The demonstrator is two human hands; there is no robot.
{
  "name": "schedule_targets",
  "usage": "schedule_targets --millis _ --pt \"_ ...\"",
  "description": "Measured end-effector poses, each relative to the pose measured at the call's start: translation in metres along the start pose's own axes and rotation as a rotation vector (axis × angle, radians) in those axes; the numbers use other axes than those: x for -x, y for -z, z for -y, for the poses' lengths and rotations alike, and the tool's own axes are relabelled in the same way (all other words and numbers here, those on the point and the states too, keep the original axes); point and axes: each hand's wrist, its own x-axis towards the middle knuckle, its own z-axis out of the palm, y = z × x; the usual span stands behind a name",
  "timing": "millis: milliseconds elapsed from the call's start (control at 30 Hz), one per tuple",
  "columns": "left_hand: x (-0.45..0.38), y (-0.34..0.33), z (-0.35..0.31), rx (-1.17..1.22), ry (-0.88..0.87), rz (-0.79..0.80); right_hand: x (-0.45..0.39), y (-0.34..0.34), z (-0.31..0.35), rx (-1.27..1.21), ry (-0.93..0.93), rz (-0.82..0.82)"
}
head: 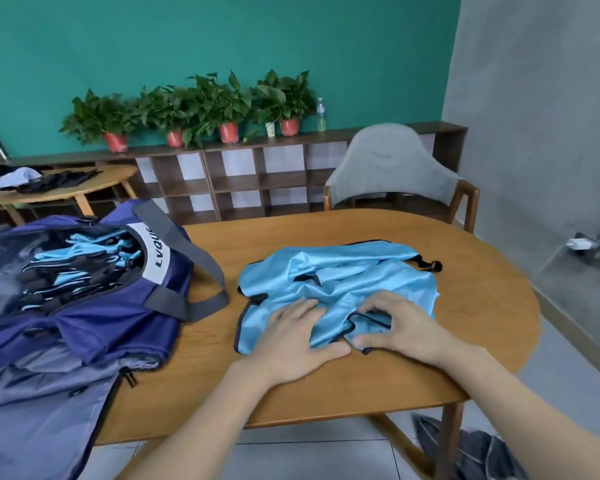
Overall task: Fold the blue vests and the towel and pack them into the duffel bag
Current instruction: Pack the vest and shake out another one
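The oval wooden desk (378,233) carries two task items. A crumpled light-blue satin vest with black edging (336,282) lies near the middle of the desk, slightly toward its near edge. Its black strap end (430,265) trails toward the far right edge of the desk.

The left hand (291,341) rests palm-down on the near left part of the vest. Its fingers (298,310) lie straight and spread over the fabric, and the thumb extends to the right along the near hem. The left grip is released; it presses the cloth flat and grasps nothing.

The right hand (399,327) lies on the near right part of the vest. Its fingers are curled, and the fingertips and thumb pinch a black-edged fold of the fabric (364,323). The right grip is grasping the vest. The two thumbs lie close together at the near hem.

The navy-blue nylon duffel bag with grey webbing handles (94,306) stands open at the left edge of the desk, well apart from the vest. Its opening shows a stack of folded light-blue vests with black trim (80,268). The grey inner flap of the bag hangs over the near left corner of the desk.

A grey upholstered chair with a wooden frame (392,168) stands beyond the far edge of the desk.
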Motion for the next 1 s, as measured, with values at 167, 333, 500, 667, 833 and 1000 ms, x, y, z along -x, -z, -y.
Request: schedule_targets --millis 167,333,500,667,833,1000 --pt "-0.041 0.003 0.015 -0.021 0.054 0.007 -0.032 0.000 -0.019 -0.136 -0.005 -0.160" --pt "-0.053 0.007 0.010 -0.002 0.061 -0.188 -0.042 0.007 -0.012 -0.208 -0.012 -0.259" --pt "-0.052 0.009 -0.031 0.056 -0.130 -0.519 -0.037 0.022 0.011 -0.234 0.135 -0.296" --pt "-0.056 0.001 -0.047 0.134 -0.200 -0.768 -0.028 0.030 0.007 -0.111 0.225 -0.366" --pt "-0.035 0.007 -0.017 0.085 -0.277 -0.733 -0.007 0.037 -0.008 0.013 0.179 -0.415" --pt "-0.009 0.020 0.019 0.050 -0.211 -0.723 0.006 0.050 -0.017 0.075 0.148 -0.471"
